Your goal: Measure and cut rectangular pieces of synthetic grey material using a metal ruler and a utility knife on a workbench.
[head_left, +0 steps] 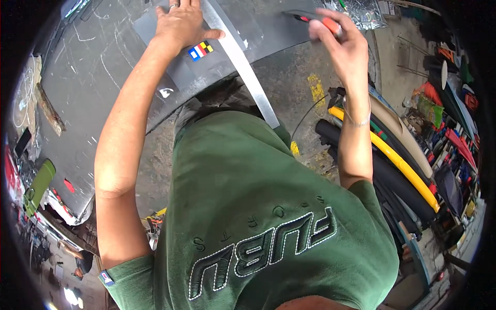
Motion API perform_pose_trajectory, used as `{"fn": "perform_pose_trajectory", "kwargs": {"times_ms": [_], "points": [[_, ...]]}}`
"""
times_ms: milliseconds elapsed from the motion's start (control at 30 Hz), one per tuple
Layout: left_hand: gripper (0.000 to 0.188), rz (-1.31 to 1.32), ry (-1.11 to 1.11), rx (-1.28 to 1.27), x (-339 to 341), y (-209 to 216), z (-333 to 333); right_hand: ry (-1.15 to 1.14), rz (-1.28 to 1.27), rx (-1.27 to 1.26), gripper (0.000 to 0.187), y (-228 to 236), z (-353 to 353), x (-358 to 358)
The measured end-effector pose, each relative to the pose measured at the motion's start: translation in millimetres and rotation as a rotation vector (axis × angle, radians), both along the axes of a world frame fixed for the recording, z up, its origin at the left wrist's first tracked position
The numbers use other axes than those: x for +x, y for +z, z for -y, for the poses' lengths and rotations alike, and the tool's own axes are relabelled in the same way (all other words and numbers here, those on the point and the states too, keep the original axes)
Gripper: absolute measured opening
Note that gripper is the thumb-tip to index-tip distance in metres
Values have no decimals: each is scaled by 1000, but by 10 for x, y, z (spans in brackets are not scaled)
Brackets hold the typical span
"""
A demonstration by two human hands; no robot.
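Note:
My left hand (pixel 178 23) lies spread flat on a dark grey sheet (pixel 180 71) at the top of the view. Its thumb touches the edge of a long metal ruler (pixel 243 64), which runs down past the table edge toward my shirt. Just below that hand, a small patch of coloured squares (pixel 200 50) sits on the sheet. Right of the ruler and raised, my right hand (pixel 341 44) is closed around a red-and-black hand tool (pixel 330 25). Motion smears the tool, so its exact kind cannot be made out.
The scratched dark table (pixel 77 98) stretches left, with a wooden stick (pixel 49 109) and a green roll (pixel 40 186) on that side. Yellow and black rolls (pixel 403 163) of material lie at right, beside a cluttered heap (pixel 454 124). Shiny clear plastic (pixel 367 14) rests at the top right.

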State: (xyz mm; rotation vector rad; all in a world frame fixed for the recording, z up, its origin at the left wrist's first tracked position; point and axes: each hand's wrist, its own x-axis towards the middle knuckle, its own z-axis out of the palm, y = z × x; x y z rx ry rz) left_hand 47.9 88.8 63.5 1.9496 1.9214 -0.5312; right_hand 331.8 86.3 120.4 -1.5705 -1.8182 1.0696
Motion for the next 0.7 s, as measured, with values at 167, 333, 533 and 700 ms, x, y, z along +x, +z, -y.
{"fn": "perform_pose_trajectory", "kwargs": {"times_ms": [167,333,533,700], "points": [[130,-89,-3,58,-67,-95,72,159,-156,-73,41,-843,-622,-135],[131,9,37,37,-94,2,94,-73,-716,62,44,-562,-646,-1073],[131,58,-6,132,-94,-106,79,137,-947,-346,58,-1043,-579,-1527],[131,26,13,40,-124,-74,64,151,-898,-446,54,-1165,-515,-1628]]}}
